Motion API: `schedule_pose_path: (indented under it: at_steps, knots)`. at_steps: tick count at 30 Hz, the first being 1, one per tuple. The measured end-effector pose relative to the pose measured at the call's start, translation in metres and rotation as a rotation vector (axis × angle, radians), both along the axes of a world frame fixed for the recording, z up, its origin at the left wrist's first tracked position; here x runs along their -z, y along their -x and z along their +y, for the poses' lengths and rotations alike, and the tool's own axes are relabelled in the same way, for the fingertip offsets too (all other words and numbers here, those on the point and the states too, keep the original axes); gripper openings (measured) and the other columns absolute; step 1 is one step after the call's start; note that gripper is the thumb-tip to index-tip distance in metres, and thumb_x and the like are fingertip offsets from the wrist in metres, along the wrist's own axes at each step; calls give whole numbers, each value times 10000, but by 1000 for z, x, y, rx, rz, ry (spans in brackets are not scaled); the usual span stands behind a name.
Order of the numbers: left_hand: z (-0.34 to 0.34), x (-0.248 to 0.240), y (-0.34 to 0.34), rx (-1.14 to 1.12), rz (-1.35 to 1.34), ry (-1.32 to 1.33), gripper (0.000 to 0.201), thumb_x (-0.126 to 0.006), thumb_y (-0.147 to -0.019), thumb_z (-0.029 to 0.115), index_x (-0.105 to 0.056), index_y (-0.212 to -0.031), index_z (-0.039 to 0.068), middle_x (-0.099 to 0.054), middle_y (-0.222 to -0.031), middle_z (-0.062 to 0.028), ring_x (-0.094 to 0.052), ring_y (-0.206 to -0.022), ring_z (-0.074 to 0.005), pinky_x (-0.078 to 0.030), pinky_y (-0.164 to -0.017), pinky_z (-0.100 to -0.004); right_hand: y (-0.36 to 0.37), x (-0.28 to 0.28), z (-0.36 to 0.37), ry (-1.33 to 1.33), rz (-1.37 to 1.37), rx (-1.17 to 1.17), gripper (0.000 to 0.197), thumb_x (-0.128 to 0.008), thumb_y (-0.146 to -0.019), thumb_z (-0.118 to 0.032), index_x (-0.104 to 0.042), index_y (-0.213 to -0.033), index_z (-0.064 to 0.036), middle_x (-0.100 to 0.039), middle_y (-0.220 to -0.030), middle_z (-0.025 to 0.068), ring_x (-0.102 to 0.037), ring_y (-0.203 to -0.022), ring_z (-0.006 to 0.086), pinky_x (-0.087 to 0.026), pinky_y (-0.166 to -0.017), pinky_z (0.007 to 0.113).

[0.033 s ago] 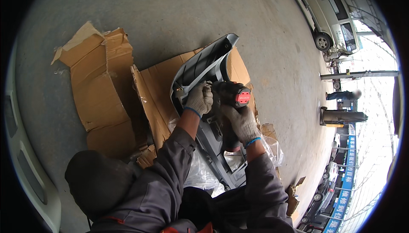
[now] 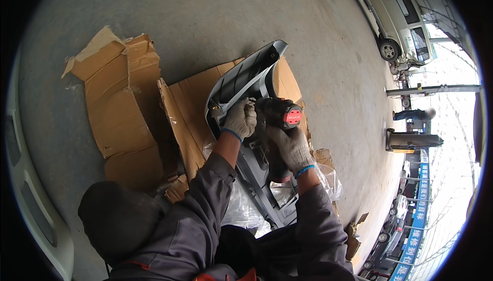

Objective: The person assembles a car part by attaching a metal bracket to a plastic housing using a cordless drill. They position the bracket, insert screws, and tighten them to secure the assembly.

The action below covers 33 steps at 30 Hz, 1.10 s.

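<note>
A black cordless power driver (image 2: 280, 110) with a red end cap is gripped by my right hand (image 2: 294, 146), which wears a pale knit glove. Its nose points left, toward my left hand (image 2: 241, 119). That hand, gloved likewise, is closed with fingers curled at the driver's nose; what they hold is hidden. Both hands are over a long dark grey moulded plastic vehicle part (image 2: 231, 83), curved at its far end. Its near end runs down between my forearms.
Flattened cardboard (image 2: 187, 111) lies under the part, with an opened carton (image 2: 120, 122) to the left. Clear plastic wrap (image 2: 241, 206) is bunched near my legs. A pale vehicle (image 2: 38, 209) borders the left; a van (image 2: 405, 19) and a distant person (image 2: 413, 114) are at right.
</note>
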<state>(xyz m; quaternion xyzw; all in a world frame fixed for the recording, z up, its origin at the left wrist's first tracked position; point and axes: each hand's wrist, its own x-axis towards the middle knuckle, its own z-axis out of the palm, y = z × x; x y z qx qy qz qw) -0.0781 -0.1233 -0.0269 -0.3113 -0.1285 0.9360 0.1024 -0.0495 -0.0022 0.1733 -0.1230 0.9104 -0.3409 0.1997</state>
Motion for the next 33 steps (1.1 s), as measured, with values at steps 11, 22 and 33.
schedule_pose_path:
  at_steps: [11, 22, 33]
  knots:
    - [3, -13, -8, 136, -157, 391, 125, -659, -999, 284, -664, -925, 183, -523, -700, 62, -412, -489, -42, -257, -373, -196, 5, -2, -18, -181, -23, 120, 500, -700, -864, -392, -726, -1132, 29, -768, -980, 219, -755, -985, 313, -565, -847, 415]
    - [14, -19, -17, 125, -79, 532, 155, -695, -980, 281, -664, -911, 147, -590, -685, 14, -466, -457, -86, -290, -381, -243, 18, 0, -10, -117, -109, 146, 469, -701, -873, -350, -729, -1138, 36, -769, -999, 219, -750, -980, 293, -560, -855, 405]
    - [23, -21, -14, 57, -118, 765, 245, -610, -1016, 319, -646, -888, 114, -578, -681, -11, -491, -464, -111, -380, -422, -283, 28, 3, -21, -255, -37, 53, 480, -703, -867, -368, -725, -1148, 21, -759, -1005, 250, -744, -1000, 360, -560, -860, 432]
